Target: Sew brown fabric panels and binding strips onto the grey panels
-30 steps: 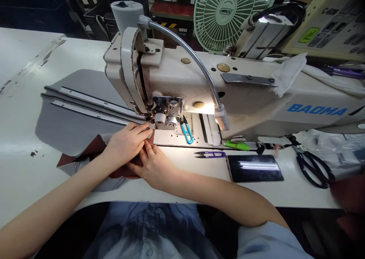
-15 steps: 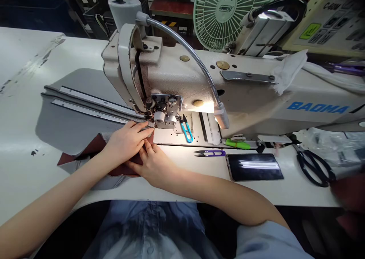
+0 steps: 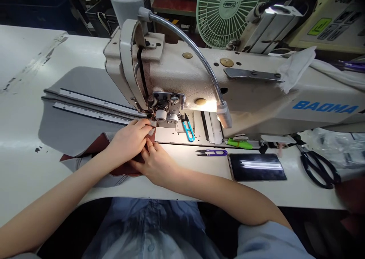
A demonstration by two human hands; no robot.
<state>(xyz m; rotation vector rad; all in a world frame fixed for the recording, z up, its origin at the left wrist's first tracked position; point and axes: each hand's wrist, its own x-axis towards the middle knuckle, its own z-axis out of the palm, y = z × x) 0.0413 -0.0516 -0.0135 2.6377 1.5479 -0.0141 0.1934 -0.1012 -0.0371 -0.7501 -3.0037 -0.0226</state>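
A piece of fabric (image 3: pixel 71 76), grey on one side with reddish-brown layers (image 3: pixel 98 144) showing below, lies at the needle end of a sewing machine (image 3: pixel 196 73). Two pale strips with dark edges (image 3: pixel 94 114) run along it toward the presser foot. My left hand (image 3: pixel 128 139) holds the fabric's folded edge down just in front of the foot, fingers close together. Beside and slightly below it, my right hand (image 3: pixel 159 162) grips the reddish-brown part, its fingertips nearly touching my left hand. Both hands partly hide the fabric beneath them.
Blue thread snips (image 3: pixel 188 129) lie on the machine bed; purple snips (image 3: pixel 212 152) and a phone (image 3: pixel 256 167) are to the right. Black-handled scissors (image 3: pixel 319 168) rest farther right. A lamp on a bendable neck (image 3: pixel 224 114) hangs over the bed. Behind stands a green fan (image 3: pixel 230 16).
The whole view has shifted slightly, so the machine and tools appear a little farther right. Both hands keep the same hold on the fabric beside the presser foot.
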